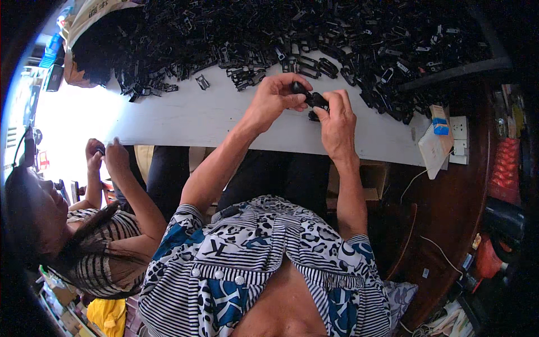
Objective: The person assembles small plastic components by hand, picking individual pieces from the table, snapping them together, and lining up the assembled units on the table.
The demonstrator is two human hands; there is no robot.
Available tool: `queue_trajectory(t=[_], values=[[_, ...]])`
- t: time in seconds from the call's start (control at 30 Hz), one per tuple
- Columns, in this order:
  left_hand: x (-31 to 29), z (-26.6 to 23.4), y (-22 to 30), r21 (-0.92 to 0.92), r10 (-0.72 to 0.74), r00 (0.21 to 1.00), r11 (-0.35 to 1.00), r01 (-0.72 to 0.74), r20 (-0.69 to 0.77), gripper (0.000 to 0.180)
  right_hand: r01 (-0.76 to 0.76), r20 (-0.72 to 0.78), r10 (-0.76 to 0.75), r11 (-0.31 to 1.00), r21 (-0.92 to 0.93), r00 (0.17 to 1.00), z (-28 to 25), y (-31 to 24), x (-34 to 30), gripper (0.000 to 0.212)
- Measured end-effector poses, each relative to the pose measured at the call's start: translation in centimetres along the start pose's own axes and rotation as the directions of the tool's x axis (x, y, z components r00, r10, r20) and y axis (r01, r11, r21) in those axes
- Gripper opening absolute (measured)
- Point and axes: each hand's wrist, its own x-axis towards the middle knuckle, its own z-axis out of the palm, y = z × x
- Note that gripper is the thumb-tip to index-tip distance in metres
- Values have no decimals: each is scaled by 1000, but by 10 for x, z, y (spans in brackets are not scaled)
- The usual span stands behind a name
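Note:
Over the white table (185,121), my left hand (272,101) pinches a small black plastic part (300,88) between thumb and fingers. Close beside it, my right hand (338,124) grips another black plastic piece (319,101) with thumb and fingertips. The two dark pieces meet between my hands, and I cannot tell whether they are joined. Just beyond my fingers begins a large heap of black plastic parts (241,62), many of them frame-shaped with long openings. One loose black part (202,82) lies apart from the heap on the left.
At my left sits a person in a striped top (120,224), hands (106,157) raised around a small dark thing. A white box-like device (435,143), a small blue-and-white box (440,123) and a socket strip (459,140) are at the table's right end. A dark bar (460,73) crosses the heap.

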Motion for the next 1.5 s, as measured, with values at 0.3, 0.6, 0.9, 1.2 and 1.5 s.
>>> queue_trajectory(t=[0.3,0.6,0.9,1.2,1.5], values=[[-7,4,2,6,-76,997,997,76,0,26,-28,73,31,999,-33,997,-2,-1,0,30],[-6,24,-5,45,-66,985,996,74,-162,24,36,58,-25,980,-195,998,2,-3,-2,31],[-9,38,-2,269,3,980,962,52,-201,20,177,92,-155,929,-325,984,0,-2,-3,20],[-30,29,-6,337,127,988,937,-91,-86,21,169,-14,-169,985,19,986,-13,-10,-17,27],[-82,18,-16,-209,-37,994,978,15,-105,20,-325,311,121,549,770,943,13,-4,-49,24]])
